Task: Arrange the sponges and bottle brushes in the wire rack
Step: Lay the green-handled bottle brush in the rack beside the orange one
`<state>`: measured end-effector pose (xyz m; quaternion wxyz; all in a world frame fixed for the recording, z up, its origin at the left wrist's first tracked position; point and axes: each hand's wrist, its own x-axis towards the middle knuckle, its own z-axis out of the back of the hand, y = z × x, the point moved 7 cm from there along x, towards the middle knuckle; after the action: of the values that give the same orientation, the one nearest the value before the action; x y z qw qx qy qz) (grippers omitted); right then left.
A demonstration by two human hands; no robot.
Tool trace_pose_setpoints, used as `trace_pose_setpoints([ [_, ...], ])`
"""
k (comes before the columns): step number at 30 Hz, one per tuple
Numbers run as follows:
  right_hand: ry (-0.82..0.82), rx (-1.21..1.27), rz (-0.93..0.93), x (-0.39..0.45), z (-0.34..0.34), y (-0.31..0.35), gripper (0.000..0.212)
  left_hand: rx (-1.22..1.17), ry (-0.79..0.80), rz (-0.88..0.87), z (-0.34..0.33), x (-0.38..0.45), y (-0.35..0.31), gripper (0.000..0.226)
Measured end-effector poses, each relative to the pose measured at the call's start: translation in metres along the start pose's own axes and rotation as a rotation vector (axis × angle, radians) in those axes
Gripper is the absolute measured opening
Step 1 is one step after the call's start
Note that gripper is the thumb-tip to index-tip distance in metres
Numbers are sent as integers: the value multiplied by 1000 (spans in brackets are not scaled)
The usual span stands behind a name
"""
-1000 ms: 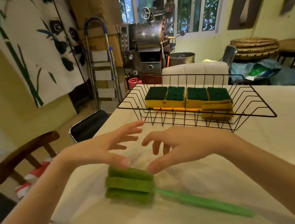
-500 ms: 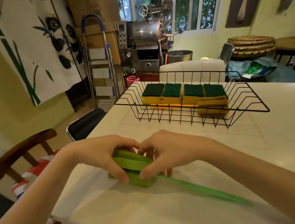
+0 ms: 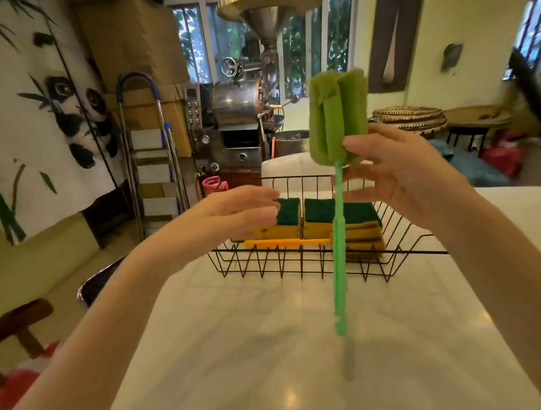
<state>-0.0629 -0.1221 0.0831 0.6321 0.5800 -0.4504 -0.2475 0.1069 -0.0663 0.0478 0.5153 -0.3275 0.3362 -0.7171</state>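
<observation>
Head view: the right hand [image 3: 402, 175] pinches the green bottle brush [image 3: 337, 118] at its sponge head, handle hanging down above the table [image 3: 274, 350]. The left hand [image 3: 237, 210] is spread, empty. Sponges [image 3: 318, 212] (green-topped, yellow) sit inside the wire rack [image 3: 299, 264].

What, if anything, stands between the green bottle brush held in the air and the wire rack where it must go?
Nothing visible blocks it. The right hand holds the green bottle brush upright by its sponge head, in front of the wire rack. The rack's front strip holds an orange handle; sponges fill the back.
</observation>
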Motion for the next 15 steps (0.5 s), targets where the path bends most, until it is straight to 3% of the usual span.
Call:
trace_pose_setpoints([
  [4,-147,170,4,4,15,-3,31,-82,133,16,-16,26,-6,43],
  [7,-180,179,10,7,21,-7,30,-103,135,-3,-22,42,-10,52],
  [12,-129,73,-58,10,19,-20,25,-206,-19,-75,-12,61,-16,58],
  [15,-72,28,-191,13,12,-39,33,-88,-133,-258,2,62,-25,85],
])
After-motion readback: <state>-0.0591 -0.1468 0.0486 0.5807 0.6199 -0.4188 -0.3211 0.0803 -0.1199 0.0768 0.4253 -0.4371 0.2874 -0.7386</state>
